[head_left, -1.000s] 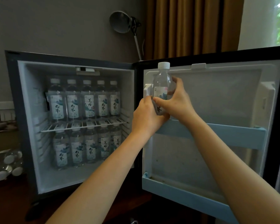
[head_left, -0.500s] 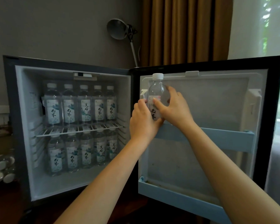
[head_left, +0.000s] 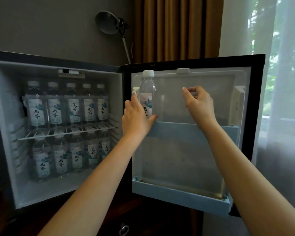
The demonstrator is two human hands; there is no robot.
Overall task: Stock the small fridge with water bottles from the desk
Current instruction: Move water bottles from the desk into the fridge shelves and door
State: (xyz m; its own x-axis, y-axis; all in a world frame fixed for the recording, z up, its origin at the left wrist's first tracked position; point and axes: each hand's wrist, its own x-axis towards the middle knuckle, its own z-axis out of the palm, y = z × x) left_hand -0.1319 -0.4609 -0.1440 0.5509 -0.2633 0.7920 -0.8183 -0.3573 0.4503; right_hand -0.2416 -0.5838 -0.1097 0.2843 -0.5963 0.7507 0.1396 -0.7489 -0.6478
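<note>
Left hand [head_left: 136,117] grips clear white-capped bottle [head_left: 147,92].

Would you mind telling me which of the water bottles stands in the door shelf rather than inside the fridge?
It is the bottle at the door's hinge end, touched by the left hand. All the others stand on the two levels inside.

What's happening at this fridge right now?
A person is loading water bottles into a small fridge whose door stands wide open. The left hand is on a bottle standing upright at the left end of the upper door shelf. The right hand is off to the right, empty and touching nothing. Inside, both shelves hold a row of bottles. The lower door shelf holds nothing.
</note>
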